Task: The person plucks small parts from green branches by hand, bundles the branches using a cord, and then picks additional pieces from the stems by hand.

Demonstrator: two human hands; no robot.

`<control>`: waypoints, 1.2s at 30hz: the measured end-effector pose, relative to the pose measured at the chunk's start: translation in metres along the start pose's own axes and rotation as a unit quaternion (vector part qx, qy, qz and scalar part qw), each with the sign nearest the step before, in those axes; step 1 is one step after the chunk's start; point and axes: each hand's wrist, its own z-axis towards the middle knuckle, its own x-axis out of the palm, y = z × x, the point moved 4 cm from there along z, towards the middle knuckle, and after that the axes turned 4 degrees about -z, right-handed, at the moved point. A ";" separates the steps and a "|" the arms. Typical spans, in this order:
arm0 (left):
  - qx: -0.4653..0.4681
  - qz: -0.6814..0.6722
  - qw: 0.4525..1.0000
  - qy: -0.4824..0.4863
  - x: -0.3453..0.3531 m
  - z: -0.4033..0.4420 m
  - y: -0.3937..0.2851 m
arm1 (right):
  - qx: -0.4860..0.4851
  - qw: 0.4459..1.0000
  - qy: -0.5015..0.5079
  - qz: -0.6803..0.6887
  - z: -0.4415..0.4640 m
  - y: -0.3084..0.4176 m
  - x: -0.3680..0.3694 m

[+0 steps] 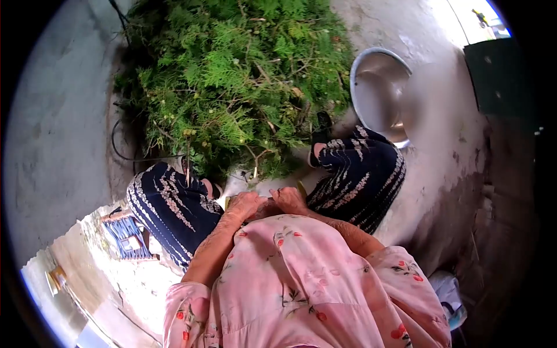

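Between my knees, my left hand (246,204) and my right hand (288,200) are close together, just in front of the pink flowered shirt (301,272). The fingers of both hands look curled; whatever they hold, if anything, is too small or hidden to make out. A bit of yellow (301,188) shows beside the right hand, and I cannot tell what it belongs to. Just beyond the hands lies a large heap of cut green conifer branches (226,81), with a pale cut stem end (255,168) pointing toward them.
A wide metal basin (380,87) stands on the concrete floor (441,145) right of the branches. A black cable (119,148) curves along the left side. At lower left is a blue woven seat (127,238). Dark patterned trousers (360,185) cover my spread legs.
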 end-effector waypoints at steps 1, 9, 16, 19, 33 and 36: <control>-0.010 -0.004 1.000 -0.001 0.005 0.002 0.002 | 0.128 0.987 0.006 0.096 -0.006 -0.006 -0.007; 0.006 0.035 0.999 0.002 -0.022 -0.028 -0.044 | 0.087 0.990 0.102 0.050 -0.024 0.000 -0.004; 0.026 0.003 0.999 -0.020 -0.023 -0.030 -0.038 | 0.082 0.996 0.043 0.011 -0.022 0.007 -0.026; 0.020 0.007 1.000 -0.002 -0.021 -0.030 -0.037 | 0.023 0.999 0.031 -0.037 -0.019 0.005 -0.013; 0.059 0.004 0.998 -0.002 -0.022 -0.030 -0.038 | -0.070 0.993 -0.093 -0.020 -0.008 -0.004 0.001; 0.059 -0.019 0.998 -0.018 -0.029 -0.036 -0.039 | -0.065 0.992 -0.100 0.030 -0.006 -0.006 -0.008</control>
